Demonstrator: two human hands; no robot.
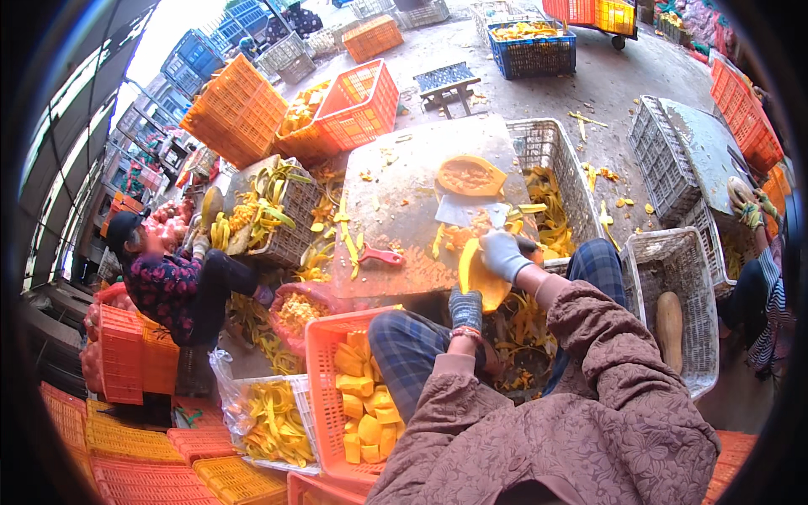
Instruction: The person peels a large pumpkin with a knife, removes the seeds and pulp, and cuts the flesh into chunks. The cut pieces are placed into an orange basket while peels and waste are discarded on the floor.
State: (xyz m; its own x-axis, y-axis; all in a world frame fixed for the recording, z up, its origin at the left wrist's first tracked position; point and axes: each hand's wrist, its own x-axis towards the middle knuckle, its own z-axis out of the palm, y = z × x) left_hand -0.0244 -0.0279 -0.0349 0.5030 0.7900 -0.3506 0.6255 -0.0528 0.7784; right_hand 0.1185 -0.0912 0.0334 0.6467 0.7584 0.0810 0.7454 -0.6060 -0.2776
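My left hand [466,309], in a grey knit glove, holds the near end of a peeled orange squash piece [489,278] at the near edge of the work board [416,164]. My right hand [504,254], in a light grey glove, is closed at the far side of that piece; a dark handle shows beside it, and I cannot tell which object it belongs to. Beyond it lie a wide metal blade [467,211] and a hollowed squash half [470,177]. A red-handled peeler [382,255] lies on the board to the left, among scattered peelings and seeds.
An orange crate [325,379] of cut squash chunks stands by my left knee. A peelings crate [584,183] adjoins the board's right side. At right, a white crate [697,303] holds a whole squash [669,331]. Co-workers sit at left [170,278] and far right [767,284].
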